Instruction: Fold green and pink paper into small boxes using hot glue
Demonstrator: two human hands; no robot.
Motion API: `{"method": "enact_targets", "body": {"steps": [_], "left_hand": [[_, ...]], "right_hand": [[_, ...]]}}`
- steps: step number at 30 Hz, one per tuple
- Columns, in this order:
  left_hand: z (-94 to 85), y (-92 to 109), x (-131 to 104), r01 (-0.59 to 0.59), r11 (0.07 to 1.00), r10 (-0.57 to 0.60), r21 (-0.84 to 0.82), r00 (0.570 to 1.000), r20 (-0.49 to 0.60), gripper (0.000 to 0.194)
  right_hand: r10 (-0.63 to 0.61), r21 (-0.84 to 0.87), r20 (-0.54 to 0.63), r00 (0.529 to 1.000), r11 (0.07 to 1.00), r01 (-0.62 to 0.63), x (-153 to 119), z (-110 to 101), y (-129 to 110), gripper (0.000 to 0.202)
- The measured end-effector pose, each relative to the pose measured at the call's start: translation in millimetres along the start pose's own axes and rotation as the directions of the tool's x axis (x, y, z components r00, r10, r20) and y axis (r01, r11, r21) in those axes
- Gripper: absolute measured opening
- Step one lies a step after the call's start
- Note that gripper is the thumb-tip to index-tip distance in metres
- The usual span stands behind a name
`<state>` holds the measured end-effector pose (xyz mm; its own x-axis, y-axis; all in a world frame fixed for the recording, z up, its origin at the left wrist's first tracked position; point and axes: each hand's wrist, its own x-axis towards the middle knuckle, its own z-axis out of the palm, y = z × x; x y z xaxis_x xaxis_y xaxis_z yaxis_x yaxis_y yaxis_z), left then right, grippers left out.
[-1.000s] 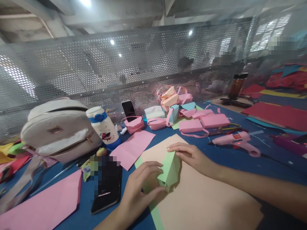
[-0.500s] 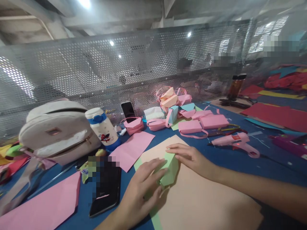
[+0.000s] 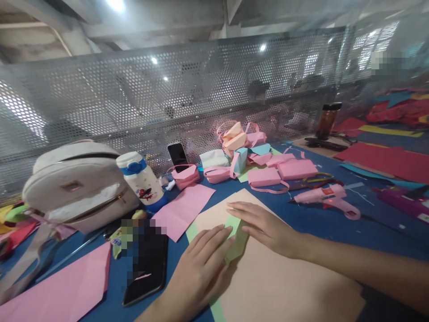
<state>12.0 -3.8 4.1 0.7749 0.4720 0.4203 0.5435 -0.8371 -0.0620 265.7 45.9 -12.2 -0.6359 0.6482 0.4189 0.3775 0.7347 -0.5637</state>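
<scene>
Together, left hand and right hand press flat, fingers spread, on the green paper.

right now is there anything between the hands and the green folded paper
Nothing visible. Both the left hand and the right hand lie flat directly on the green folded paper, pressing it onto the peach sheet.
</scene>
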Motion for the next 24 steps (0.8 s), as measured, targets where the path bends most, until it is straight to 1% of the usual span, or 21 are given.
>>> {"method": "enact_targets", "body": {"steps": [4, 6, 8, 10, 12, 15, 17, 19, 21, 24], "left_hand": [[-1.3, -1, -3, 0.036, 0.995, -0.038, -0.091, 0.999, -0.014, 0.046], [-0.8, -2, -5, 0.091, 0.979, -0.097, -0.182, 0.995, -0.027, 0.046], [0.1, -3, -5, 0.176, 0.935, -0.197, -0.309, 0.980, -0.037, 0.043], [1.2, -6, -4, 0.265, 0.859, -0.312, -0.438, 0.949, -0.037, 0.039], [2.8, -9, -3, 0.349, 0.767, -0.425, -0.538, 0.905, -0.020, 0.035], [6.4, -14, -2, 0.477, 0.615, -0.585, -0.628, 0.810, 0.043, 0.036], [8.5, -16, -2, 0.525, 0.520, -0.647, -0.674, 0.757, 0.091, 0.039], [9.6, -17, -2, 0.537, 0.449, -0.673, -0.714, 0.729, 0.125, 0.042], [9.7, -17, -2, 0.542, 0.394, -0.682, -0.742, 0.714, 0.160, 0.044], [9.2, -18, 0, 0.530, 0.350, -0.691, -0.772, 0.703, 0.169, 0.045]], "right_hand": [[0.023, 0.114, -0.016, 1.000, 0.993, -0.020, 1, -1, 0, 0.044], [0.044, 0.184, -0.022, 0.999, 0.982, -0.039, 1, -2, -3, 0.041], [0.078, 0.271, -0.035, 0.996, 0.960, -0.066, 2, -2, -6, 0.037], [0.122, 0.359, -0.048, 0.991, 0.928, -0.096, 3, -1, -9, 0.034], [0.182, 0.429, -0.051, 0.982, 0.892, -0.143, 3, 1, -9, 0.033], [0.290, 0.502, -0.002, 0.957, 0.828, -0.250, 3, 5, -6, 0.037], [0.324, 0.542, 0.039, 0.945, 0.788, -0.293, 4, 6, -4, 0.038], [0.333, 0.568, 0.053, 0.941, 0.766, -0.303, 4, 5, -4, 0.039], [0.345, 0.573, 0.052, 0.937, 0.758, -0.311, 4, 5, -4, 0.038], [0.361, 0.598, 0.041, 0.932, 0.738, -0.312, 5, 4, -4, 0.036]]}}
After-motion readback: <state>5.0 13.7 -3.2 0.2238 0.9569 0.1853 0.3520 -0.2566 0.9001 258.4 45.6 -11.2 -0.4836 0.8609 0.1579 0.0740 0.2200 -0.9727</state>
